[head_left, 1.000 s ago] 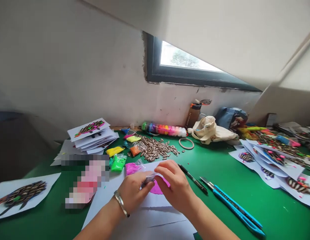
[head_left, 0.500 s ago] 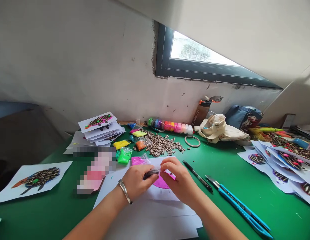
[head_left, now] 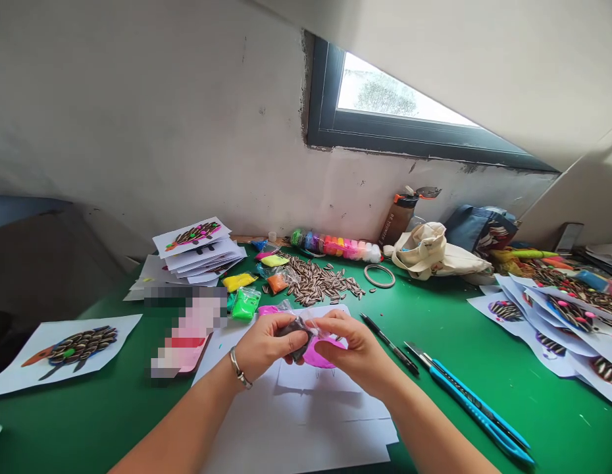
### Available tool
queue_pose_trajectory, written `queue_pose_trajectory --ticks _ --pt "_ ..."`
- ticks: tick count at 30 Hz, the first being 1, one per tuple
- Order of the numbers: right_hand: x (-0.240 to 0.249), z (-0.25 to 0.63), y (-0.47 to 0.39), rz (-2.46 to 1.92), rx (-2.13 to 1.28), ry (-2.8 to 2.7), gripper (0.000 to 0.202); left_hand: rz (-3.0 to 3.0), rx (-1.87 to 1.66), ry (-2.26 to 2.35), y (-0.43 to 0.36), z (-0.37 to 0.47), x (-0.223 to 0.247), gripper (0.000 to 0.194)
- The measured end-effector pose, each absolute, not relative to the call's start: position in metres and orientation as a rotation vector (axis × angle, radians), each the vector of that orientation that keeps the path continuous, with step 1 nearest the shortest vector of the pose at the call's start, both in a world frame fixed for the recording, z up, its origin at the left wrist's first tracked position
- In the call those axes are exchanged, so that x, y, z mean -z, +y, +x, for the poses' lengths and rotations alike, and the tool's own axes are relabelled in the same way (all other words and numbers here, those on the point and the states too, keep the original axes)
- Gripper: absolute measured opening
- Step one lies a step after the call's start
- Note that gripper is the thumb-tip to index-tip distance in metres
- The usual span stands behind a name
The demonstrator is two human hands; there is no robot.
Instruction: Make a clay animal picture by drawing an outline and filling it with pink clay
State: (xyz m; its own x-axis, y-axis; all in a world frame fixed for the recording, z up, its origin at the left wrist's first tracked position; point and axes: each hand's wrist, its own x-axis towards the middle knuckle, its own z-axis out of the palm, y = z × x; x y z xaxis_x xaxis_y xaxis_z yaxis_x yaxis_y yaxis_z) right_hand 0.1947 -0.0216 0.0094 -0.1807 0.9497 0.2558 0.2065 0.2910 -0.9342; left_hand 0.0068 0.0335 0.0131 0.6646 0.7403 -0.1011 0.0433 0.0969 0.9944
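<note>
A flat, bright pink clay shape (head_left: pixel 318 356) already lies on the white paper (head_left: pixel 313 378), while the thin leg outlines beneath it are bare, with no clay or seeds on them. Above the shape, the small clear plastic packet of dark clay (head_left: pixel 299 334) is between both hands: the left hand (head_left: pixel 260 347) grips its body between thumb and fingers, and the right hand (head_left: pixel 354 343) pinches its clear film. The packet looks soft and bulging; whether it is open, I cannot tell.
</note>
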Motion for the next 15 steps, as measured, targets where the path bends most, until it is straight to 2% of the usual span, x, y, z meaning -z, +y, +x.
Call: queue_pose_trajectory --ticks 3,11,15 --pt "-0.0072 0.1934 -0.0211 -1.072 -0.893 -1.656 0.034 1.347 -0.592 0.708 0.0329 0.0056 -0.0124 0.034" --pt "-0.0078 0.1898 -0.0216 -1.105 -0.876 -1.729 0.010 1.261 -0.533 0.684 0.0299 0.0048 -0.0103 0.036" --pt "-0.0079 0.1915 -0.0231 -1.097 -0.875 -1.794 0.006 1.249 -0.527 0.678 0.0295 0.0052 -0.0107 0.036"
